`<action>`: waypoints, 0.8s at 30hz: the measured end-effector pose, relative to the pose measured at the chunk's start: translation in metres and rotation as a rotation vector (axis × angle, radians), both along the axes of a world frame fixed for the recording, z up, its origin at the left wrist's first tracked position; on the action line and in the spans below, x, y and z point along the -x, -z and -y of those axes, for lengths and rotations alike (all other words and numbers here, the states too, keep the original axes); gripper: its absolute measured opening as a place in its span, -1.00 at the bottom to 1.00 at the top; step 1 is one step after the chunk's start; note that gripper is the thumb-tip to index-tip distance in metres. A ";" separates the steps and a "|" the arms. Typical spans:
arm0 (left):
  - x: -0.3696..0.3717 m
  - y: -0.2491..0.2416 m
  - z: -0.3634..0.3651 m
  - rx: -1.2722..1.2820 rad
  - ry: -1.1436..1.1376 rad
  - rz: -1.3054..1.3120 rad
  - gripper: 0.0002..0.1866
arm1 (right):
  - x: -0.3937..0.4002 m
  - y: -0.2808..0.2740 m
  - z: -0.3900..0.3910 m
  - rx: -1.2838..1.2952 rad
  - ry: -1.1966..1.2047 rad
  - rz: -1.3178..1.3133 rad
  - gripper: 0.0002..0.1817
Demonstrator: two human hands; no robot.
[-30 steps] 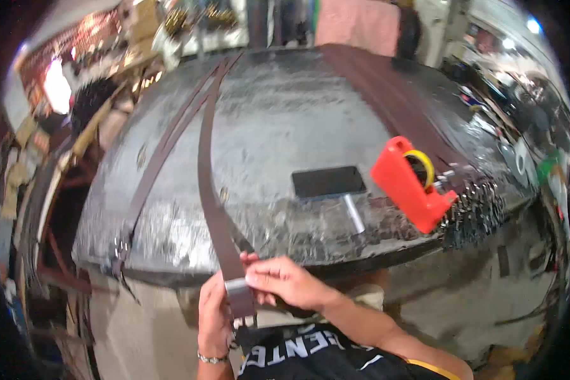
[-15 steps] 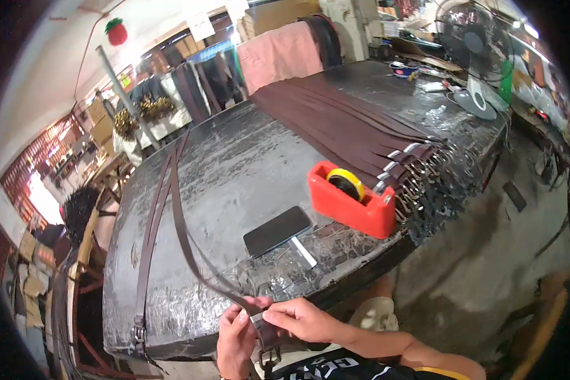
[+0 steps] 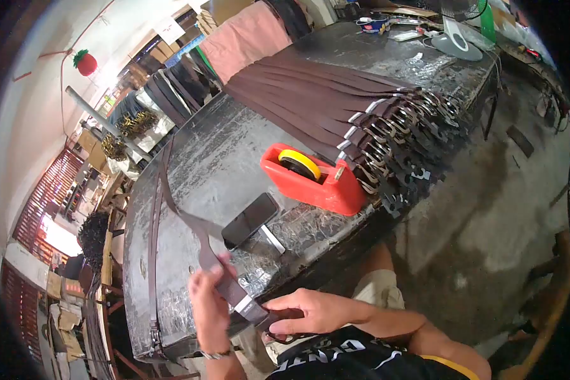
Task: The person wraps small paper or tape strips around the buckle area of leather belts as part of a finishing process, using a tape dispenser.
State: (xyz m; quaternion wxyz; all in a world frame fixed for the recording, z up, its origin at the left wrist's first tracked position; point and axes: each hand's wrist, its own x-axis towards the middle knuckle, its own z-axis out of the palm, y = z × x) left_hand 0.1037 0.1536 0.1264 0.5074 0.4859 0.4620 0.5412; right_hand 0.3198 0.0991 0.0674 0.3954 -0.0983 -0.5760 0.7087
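Observation:
A dark brown leather belt (image 3: pixel 231 290) runs from the table toward me, with a white band (image 3: pixel 244 303) wrapped around it near its buckle end. My right hand (image 3: pixel 320 311) is closed on that end, thumb and fingers gripping it at the table's front edge; the buckle is mostly hidden. Slightly blurred, my left hand (image 3: pixel 208 304) has its fingers around the strap just above the white band. Another belt (image 3: pixel 153 266) lies along the table's left side, its buckle toward me.
On the black table (image 3: pixel 183 247) are a phone (image 3: pixel 250 220), a white strip (image 3: pixel 273 239) beside it and a red tape dispenser (image 3: pixel 313 180) with a yellow roll. Many brown belts (image 3: pixel 310 95) lie fanned out, buckles overhanging the right edge. A fan base (image 3: pixel 456 44) stands behind.
My left hand has slid up the strap, away from the right hand, and the white band now shows between them. The right hand has shifted to the buckle end. The view has turned.

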 end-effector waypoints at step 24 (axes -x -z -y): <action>-0.091 -0.336 -0.295 -1.198 -0.027 -0.443 -0.71 | -0.222 0.018 0.159 0.057 1.331 0.516 -0.61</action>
